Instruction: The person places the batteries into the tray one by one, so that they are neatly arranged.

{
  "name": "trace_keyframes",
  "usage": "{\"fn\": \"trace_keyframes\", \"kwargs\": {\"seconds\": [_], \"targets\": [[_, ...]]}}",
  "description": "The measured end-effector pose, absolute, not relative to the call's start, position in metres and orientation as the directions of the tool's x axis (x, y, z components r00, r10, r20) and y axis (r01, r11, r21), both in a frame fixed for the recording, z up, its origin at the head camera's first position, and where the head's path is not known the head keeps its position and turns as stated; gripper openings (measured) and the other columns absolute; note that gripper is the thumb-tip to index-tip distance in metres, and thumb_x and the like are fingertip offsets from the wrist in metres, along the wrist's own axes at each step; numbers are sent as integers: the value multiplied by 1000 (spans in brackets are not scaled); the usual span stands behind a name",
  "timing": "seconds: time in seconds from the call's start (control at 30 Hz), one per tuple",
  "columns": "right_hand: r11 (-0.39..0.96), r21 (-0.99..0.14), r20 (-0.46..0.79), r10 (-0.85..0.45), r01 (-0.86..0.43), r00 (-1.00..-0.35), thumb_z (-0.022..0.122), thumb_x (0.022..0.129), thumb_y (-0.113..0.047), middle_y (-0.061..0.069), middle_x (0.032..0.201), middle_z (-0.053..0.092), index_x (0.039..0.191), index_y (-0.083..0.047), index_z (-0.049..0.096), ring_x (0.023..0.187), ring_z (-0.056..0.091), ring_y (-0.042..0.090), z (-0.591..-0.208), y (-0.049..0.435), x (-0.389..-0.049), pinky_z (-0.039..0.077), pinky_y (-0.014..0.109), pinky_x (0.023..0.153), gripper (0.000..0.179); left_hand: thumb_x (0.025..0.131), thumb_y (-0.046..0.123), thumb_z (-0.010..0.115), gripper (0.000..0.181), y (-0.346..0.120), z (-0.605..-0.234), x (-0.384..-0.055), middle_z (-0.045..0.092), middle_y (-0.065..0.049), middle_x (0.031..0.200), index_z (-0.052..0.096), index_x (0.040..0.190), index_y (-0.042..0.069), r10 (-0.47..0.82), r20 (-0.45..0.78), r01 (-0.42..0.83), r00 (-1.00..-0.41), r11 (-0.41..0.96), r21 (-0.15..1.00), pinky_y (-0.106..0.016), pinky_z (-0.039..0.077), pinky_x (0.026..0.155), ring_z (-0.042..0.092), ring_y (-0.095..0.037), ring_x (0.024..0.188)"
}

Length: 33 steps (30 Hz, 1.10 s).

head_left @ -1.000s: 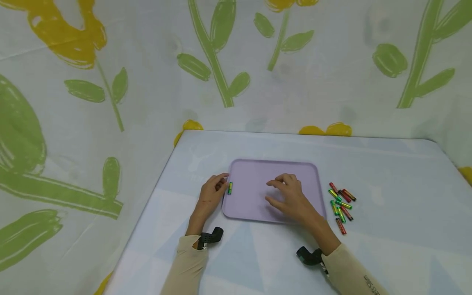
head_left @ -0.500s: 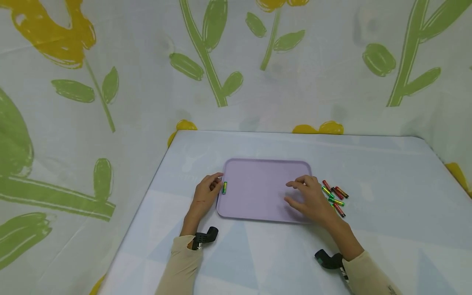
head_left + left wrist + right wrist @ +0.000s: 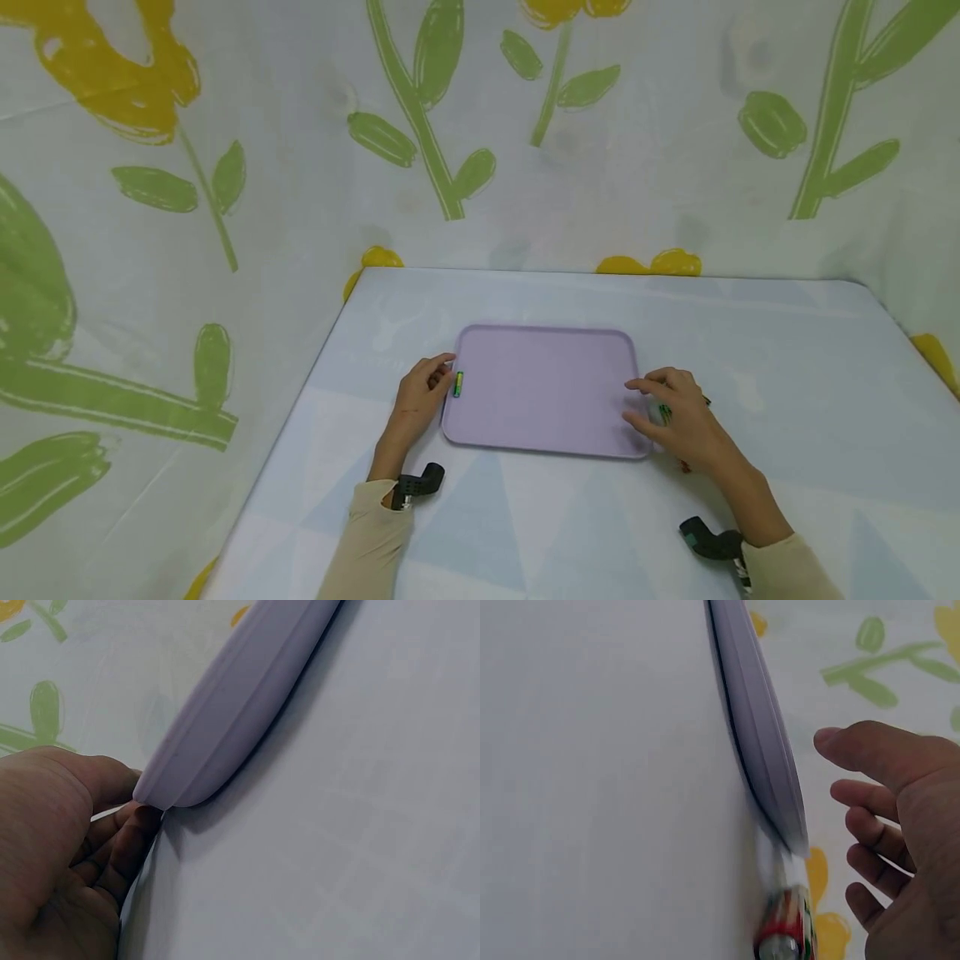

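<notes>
A lilac tray (image 3: 547, 392) lies on the table, with one green battery (image 3: 458, 384) along its left edge. My left hand (image 3: 422, 393) holds the tray's left rim; the left wrist view shows the thumb above the rim and the fingers below it. My right hand (image 3: 678, 417) hovers over the tray's right edge with thumb and fingers spread apart, holding nothing. Under and behind that hand are the loose batteries (image 3: 665, 412), mostly hidden by it in the head view. A red battery (image 3: 784, 930) shows end-on at the bottom of the right wrist view, beside the tray's corner.
The pale table (image 3: 810, 400) reaches back to a white cloth wall (image 3: 660, 167) printed with green leaves and yellow flowers. Another stretch of this cloth (image 3: 285, 317) runs along the table's left side. Each wrist wears a black camera (image 3: 708, 540).
My right hand has moved right, from over the middle of the tray to its right edge, and now covers most of the loose batteries. The left hand keeps its place at the rim.
</notes>
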State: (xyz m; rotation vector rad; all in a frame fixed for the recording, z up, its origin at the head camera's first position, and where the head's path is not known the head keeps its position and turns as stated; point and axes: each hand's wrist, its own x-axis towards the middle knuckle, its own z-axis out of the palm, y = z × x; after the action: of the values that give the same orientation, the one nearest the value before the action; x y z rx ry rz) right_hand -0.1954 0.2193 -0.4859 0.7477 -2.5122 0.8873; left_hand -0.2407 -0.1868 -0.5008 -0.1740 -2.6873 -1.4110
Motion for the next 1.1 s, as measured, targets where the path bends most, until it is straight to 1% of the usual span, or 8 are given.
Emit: {"fn": "trace_keyframes", "kwargs": {"seconds": [0.13,0.33,0.5,0.6,0.7,0.8,0.93,1.1], "targets": [[658,-465,490,-365,-592,-791,88,69,0,8,106,52,108,-4,72,103,43,30,-482,231,-197,31,40,79,43,102,14,60,33,-188,-502,-244,61,-4,108,63,135,13,50,147,150,-988,554,819,-34,48,83,55,-16,93],[693,-457,449,-362,-558,-817,89,69,-4,9,109,53,111,-4,71,102,44,30,-479,246,-197,30,44,81,45,102,14,60,34,-188,-500,-246,61,-4,108,62,135,13,49,153,154,-987,552,820,-34,48,83,56,-16,93],[680,-444,478,-371,-584,-796,90,63,0,10,107,55,110,-3,72,101,45,32,-485,260,-194,30,46,80,50,101,12,61,34,-182,-496,-243,61,-6,108,62,135,10,60,153,161,-986,551,819,-34,48,83,56,-18,93],[689,-461,444,-366,-559,-818,89,65,-1,8,108,54,111,-4,72,105,43,32,-486,267,-190,28,49,81,49,101,13,61,34,-180,-497,-243,61,-6,108,62,135,10,70,156,168,-985,555,815,-34,49,83,56,-17,93],[703,-474,394,-370,-531,-842,88,70,-4,6,110,53,115,-5,71,108,42,32,-484,269,-189,27,50,82,48,101,12,62,34,-180,-498,-244,61,-4,107,63,135,10,60,171,175,-983,564,807,-33,49,82,56,-16,92],[711,-472,363,-383,-522,-850,87,73,-6,7,111,53,117,-4,71,108,41,32,-480,271,-189,26,50,82,46,101,12,62,34,-181,-498,-245,61,-4,107,63,134,10,54,177,176,-983,558,811,-34,49,81,56,-17,91],[718,-465,341,-395,-518,-853,86,73,-8,6,110,52,116,-5,71,106,40,30,-477,273,-189,25,50,80,45,101,14,61,34,-182,-499,-244,61,-4,108,63,135,13,52,158,160,-986,547,822,-34,48,82,55,-16,92],[729,-486,294,-383,-483,-875,85,74,-12,5,110,51,117,-6,71,107,39,29,-489,271,-185,27,53,83,46,102,16,61,34,-189,-503,-239,61,-4,107,62,136,13,61,142,151,-988,578,802,-34,48,82,55,-15,92]]}}
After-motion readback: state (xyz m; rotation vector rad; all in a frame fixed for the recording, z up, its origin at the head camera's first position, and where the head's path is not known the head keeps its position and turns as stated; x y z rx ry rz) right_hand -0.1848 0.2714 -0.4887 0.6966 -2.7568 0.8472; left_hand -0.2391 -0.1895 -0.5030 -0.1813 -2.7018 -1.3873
